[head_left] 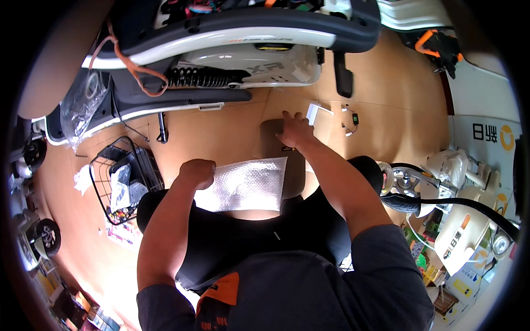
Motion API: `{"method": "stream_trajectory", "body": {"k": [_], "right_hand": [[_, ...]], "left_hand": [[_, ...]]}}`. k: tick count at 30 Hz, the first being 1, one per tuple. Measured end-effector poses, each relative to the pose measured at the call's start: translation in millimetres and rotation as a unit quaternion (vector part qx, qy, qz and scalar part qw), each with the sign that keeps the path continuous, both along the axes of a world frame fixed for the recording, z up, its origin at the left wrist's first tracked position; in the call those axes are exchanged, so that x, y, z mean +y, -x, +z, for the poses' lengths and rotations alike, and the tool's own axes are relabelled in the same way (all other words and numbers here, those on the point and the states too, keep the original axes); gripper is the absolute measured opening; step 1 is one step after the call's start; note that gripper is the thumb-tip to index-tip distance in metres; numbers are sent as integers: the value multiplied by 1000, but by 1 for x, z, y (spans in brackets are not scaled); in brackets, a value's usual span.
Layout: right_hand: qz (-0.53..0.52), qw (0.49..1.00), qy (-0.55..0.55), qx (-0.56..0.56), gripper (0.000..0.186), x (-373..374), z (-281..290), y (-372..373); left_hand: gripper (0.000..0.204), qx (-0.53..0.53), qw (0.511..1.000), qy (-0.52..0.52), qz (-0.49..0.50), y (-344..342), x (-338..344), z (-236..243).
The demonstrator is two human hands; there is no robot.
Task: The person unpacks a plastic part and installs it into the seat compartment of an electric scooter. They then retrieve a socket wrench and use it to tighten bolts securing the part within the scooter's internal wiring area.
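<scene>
My left hand point(197, 175) is closed on the upper left edge of a sheet of silvery bubble wrap point(243, 185), which spans the space over my lap. My right hand point(295, 129) lies on the far end of a grey-brown padded, flat rectangular piece point(292, 174), its fingers apart and slightly bent. The bubble wrap partly covers that piece. Just beyond my right hand are a small white angled item point(313, 113) and, to its right, a small dark component with wires point(355, 119) on the floor.
A white-and-black scooter body point(248, 66) with a coil spring spans the top. A wire basket point(99, 182) with bagged parts sits left, wheels point(48, 238) beyond it. At right are white scooter parts point(461, 237), a handlebar assembly and cartons point(475, 138) on the tan floor point(210, 132).
</scene>
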State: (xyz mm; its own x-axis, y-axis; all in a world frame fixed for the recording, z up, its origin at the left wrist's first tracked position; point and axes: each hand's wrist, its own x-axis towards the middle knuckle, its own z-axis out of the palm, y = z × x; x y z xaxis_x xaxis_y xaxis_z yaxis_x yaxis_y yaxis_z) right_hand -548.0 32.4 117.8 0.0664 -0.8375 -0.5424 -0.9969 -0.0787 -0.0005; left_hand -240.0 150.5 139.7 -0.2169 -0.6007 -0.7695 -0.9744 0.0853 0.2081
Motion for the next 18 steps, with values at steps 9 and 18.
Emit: {"method": "stream_trajectory", "body": {"k": [9, 18], "right_hand": [[-191, 922, -91, -325, 148, 1, -125, 81], [-147, 964, -133, -179, 133, 1, -99, 61]], "left_hand": [[34, 22, 999, 2, -29, 14, -16, -16], [32, 42, 998, 38, 16, 22, -19, 9]]}}
